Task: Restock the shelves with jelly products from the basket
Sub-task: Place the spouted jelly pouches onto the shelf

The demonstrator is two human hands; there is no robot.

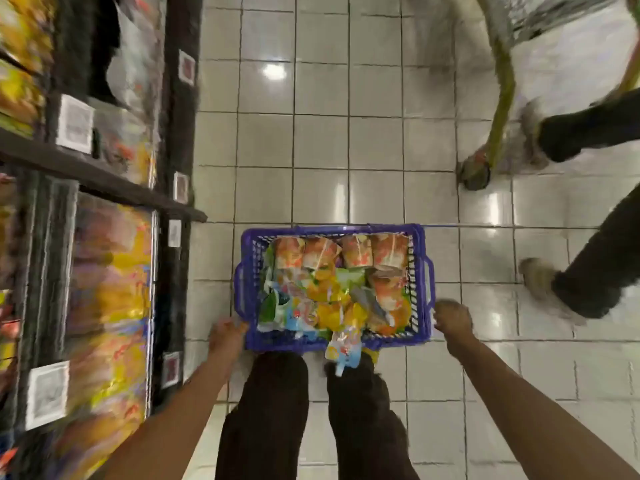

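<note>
Your left hand grips the near-left corner of the blue-violet latticed plastic basket, its fingers curled onto the rim. Your right hand is closed round the near-right corner, just beside the side handle. The basket lies in front of your dark-trousered legs, over the white tiled floor; you cannot tell whether it rests there. It is heaped with bright jelly packets, and one pale packet droops over the near rim. Dark shelves of blurred yellow packs stand on the left. At the right are another person's legs and a yellow-green trolley frame.
</note>
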